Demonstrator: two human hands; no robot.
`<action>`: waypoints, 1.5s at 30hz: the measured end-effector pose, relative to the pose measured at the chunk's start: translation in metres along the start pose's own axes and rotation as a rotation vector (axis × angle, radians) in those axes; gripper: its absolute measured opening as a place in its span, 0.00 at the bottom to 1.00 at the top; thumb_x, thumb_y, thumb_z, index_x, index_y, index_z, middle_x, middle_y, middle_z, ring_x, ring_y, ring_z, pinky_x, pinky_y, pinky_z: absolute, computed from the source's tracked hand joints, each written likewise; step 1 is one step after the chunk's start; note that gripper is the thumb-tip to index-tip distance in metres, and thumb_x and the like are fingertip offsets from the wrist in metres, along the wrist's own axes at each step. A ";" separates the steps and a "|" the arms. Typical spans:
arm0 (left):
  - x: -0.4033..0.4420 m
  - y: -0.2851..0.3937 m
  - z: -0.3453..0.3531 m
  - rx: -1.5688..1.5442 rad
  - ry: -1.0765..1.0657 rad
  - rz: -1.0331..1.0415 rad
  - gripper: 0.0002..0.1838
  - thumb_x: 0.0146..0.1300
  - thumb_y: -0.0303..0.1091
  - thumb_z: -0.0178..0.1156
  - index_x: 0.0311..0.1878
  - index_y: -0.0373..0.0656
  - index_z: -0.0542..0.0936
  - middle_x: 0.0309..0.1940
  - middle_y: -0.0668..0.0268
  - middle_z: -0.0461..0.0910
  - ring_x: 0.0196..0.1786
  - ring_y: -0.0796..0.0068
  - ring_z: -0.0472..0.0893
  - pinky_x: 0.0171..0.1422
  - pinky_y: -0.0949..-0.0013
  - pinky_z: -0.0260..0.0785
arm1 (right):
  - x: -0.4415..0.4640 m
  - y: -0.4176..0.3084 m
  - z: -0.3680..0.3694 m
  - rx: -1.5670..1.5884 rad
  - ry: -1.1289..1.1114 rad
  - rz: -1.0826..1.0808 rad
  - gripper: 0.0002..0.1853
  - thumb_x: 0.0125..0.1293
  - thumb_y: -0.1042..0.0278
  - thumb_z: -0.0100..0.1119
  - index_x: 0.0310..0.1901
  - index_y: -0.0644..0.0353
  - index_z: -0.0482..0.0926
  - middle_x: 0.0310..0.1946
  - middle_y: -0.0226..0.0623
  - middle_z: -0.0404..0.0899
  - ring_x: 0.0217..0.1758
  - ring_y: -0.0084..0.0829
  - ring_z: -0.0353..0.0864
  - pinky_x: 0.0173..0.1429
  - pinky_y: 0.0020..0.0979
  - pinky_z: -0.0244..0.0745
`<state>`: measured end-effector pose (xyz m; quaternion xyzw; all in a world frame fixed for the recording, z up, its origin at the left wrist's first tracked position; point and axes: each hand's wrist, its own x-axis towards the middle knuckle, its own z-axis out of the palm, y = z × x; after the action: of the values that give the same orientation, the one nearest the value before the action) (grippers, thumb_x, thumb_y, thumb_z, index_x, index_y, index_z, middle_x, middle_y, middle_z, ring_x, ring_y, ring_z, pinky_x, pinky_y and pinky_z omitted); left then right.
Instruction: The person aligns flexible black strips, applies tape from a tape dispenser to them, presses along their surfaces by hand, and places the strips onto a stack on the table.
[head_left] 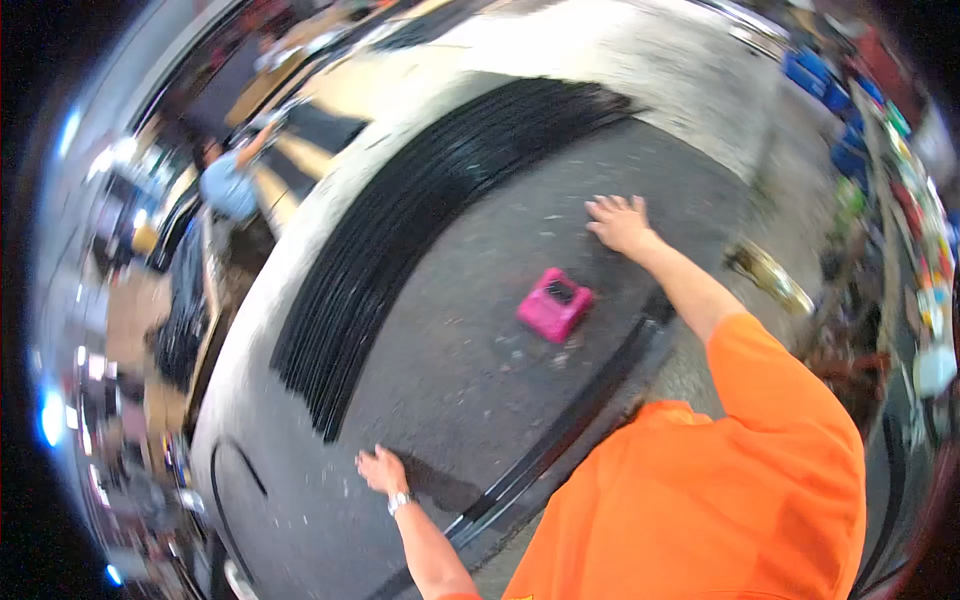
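My left hand, with a watch at the wrist, is held over the dark table near the lower end of a wide row of long thin black strips. Nothing shows in its slightly parted fingers. Farther up and to the right, my right hand is stretched out with fingers spread, also holding nothing. Between the two hands sits a pink box-like object with a dark patch on top; blur hides its kind. A few black strips run along the table's near edge by my body.
A curved black strip lies at the table's left end. Another person in a light blue top is beyond the table at upper left. Blue containers and mixed clutter line the right side. A yellowish wrapped item is beside the table.
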<state>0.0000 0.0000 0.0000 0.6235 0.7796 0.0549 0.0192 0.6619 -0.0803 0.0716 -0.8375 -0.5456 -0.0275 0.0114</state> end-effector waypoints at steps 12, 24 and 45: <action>-0.150 0.137 0.002 0.096 -0.327 -0.124 0.54 0.75 0.71 0.38 0.79 0.25 0.50 0.81 0.33 0.43 0.82 0.33 0.48 0.83 0.37 0.45 | 0.031 0.153 0.054 0.180 0.195 0.036 0.33 0.75 0.40 0.49 0.74 0.50 0.69 0.77 0.44 0.64 0.81 0.46 0.58 0.80 0.68 0.44; -0.171 0.134 0.023 0.579 -0.165 0.179 0.50 0.78 0.68 0.30 0.82 0.33 0.31 0.82 0.34 0.30 0.83 0.29 0.34 0.83 0.34 0.38 | 0.128 0.302 0.012 0.173 0.147 0.382 0.20 0.67 0.61 0.61 0.60 0.45 0.78 0.57 0.32 0.84 0.63 0.38 0.80 0.73 0.66 0.54; -0.175 0.142 0.021 0.361 -0.522 -0.026 0.40 0.83 0.56 0.33 0.84 0.42 0.34 0.81 0.31 0.35 0.83 0.27 0.39 0.82 0.34 0.48 | 0.194 0.354 0.011 0.080 0.336 0.340 0.34 0.65 0.70 0.63 0.73 0.44 0.66 0.62 0.31 0.78 0.72 0.37 0.70 0.80 0.68 0.44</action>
<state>0.1789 -0.1381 -0.0118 0.5999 0.7534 -0.2466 0.1084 1.0642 -0.0454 0.0762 -0.9000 -0.3878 -0.1422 0.1396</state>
